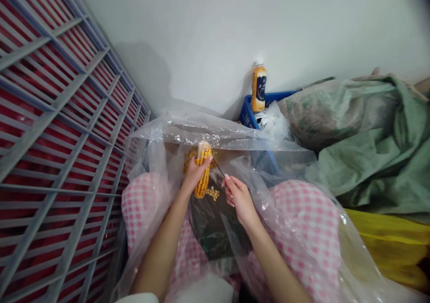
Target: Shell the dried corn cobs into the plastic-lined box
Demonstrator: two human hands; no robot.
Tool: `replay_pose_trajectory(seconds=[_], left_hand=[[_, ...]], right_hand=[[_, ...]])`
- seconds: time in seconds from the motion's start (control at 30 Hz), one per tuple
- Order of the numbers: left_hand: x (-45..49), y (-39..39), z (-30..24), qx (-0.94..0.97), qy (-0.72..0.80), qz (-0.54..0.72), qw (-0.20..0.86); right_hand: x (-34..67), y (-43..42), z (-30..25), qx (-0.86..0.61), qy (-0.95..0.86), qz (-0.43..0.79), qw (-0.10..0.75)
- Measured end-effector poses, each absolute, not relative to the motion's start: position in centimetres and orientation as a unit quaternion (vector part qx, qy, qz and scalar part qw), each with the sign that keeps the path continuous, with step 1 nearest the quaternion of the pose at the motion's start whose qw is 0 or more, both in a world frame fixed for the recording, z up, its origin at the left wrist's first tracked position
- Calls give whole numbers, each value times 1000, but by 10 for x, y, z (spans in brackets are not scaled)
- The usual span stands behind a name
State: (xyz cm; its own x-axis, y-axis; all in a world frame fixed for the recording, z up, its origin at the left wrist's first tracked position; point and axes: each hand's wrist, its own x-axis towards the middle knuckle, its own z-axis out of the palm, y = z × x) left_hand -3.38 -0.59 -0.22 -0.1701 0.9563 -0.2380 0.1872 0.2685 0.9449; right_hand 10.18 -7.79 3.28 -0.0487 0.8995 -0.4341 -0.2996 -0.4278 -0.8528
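My left hand (194,173) is wrapped round a yellow corn cob (203,177), held upright over a clear plastic bag (215,135) that lies spread across my lap. My right hand (238,196) pinches a thin dark tool (219,169) whose tip points at the cob. Loose kernels (212,193) lie in the bag just below the cob, with more behind its top. My knees in pink checked cloth (302,222) show through the plastic on both sides.
A grey metal grille (57,128) over red panels runs along the left. A blue crate (250,110) with a yellow bottle (258,88) stands by the white wall. Green woven sacks (366,141) and a yellow sack (389,240) lie at the right.
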Motion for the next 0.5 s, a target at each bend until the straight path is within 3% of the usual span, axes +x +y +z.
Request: replay_pose_trajectory(seconds=[0.3, 0.5], left_hand=[[-36, -7, 1, 516, 701, 353, 344], [-37, -10, 19, 500, 647, 364, 446]], right_hand=[[100, -78, 32, -489, -259, 705, 445], [99, -77, 30, -551, -344, 624, 433]])
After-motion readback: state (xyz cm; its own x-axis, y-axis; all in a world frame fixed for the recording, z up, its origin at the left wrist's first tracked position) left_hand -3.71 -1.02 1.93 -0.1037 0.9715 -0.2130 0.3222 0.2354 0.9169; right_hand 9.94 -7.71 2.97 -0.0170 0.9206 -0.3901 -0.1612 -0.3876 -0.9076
